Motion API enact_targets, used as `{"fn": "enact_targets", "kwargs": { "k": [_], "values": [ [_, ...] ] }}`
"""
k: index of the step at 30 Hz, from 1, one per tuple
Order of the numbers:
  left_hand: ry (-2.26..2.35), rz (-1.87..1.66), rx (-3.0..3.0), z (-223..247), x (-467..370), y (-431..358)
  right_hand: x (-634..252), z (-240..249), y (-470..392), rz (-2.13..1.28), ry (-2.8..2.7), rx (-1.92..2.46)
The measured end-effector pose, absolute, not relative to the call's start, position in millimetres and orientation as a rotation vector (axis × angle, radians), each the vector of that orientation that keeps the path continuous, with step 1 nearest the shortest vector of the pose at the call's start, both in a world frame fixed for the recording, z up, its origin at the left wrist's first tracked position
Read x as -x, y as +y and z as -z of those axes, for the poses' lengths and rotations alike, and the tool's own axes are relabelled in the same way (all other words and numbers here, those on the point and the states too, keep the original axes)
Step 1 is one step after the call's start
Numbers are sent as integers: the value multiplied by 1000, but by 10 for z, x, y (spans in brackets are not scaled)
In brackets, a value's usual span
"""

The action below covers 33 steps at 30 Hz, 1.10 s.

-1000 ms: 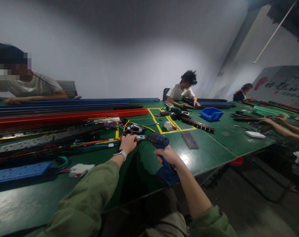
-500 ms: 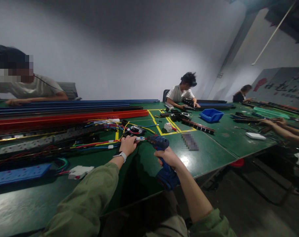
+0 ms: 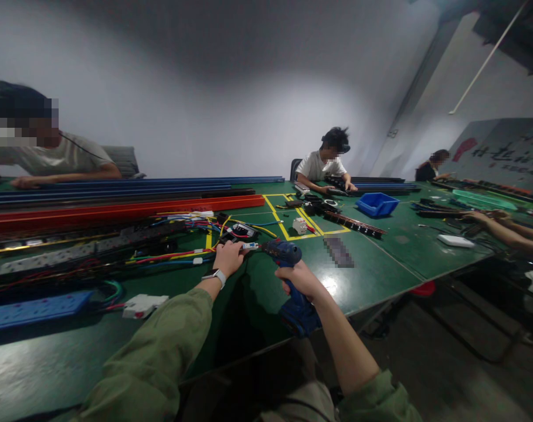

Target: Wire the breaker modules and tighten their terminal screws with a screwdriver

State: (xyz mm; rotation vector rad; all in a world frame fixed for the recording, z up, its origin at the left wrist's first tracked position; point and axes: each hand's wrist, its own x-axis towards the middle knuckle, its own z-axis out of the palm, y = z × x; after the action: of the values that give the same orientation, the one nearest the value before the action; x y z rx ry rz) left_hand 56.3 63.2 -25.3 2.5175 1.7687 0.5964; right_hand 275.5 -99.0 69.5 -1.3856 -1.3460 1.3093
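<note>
My right hand (image 3: 302, 280) is wrapped round the handle of a blue cordless drill (image 3: 286, 253), its nose pointing left. The drill's tip meets, or nearly meets, a small white and blue connector block (image 3: 249, 247); I cannot tell if they touch. My left hand (image 3: 228, 258), with a watch on its wrist, pinches that block just above the table. Behind the left hand lies a dark electrical part (image 3: 240, 232) with yellow, red and blue wires around it. Red and yellow wires (image 3: 160, 257) run left from there.
Long red rails (image 3: 204, 206) and blue rails lie at the back left. A blue power strip (image 3: 37, 310) and a white breaker (image 3: 143, 305) are at the front left. Another breaker (image 3: 299, 225) and a blue bin (image 3: 377, 204) stand to the right. Co-workers sit around the table.
</note>
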Motion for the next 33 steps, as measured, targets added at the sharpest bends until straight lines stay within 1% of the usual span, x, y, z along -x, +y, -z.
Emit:
{"fn": "enact_targets", "kwargs": {
  "k": [33],
  "values": [
    [1757, -564, -2507, 210, -564, 603, -2753, -716, -992, -1328, -1319, 1398]
  ]
}}
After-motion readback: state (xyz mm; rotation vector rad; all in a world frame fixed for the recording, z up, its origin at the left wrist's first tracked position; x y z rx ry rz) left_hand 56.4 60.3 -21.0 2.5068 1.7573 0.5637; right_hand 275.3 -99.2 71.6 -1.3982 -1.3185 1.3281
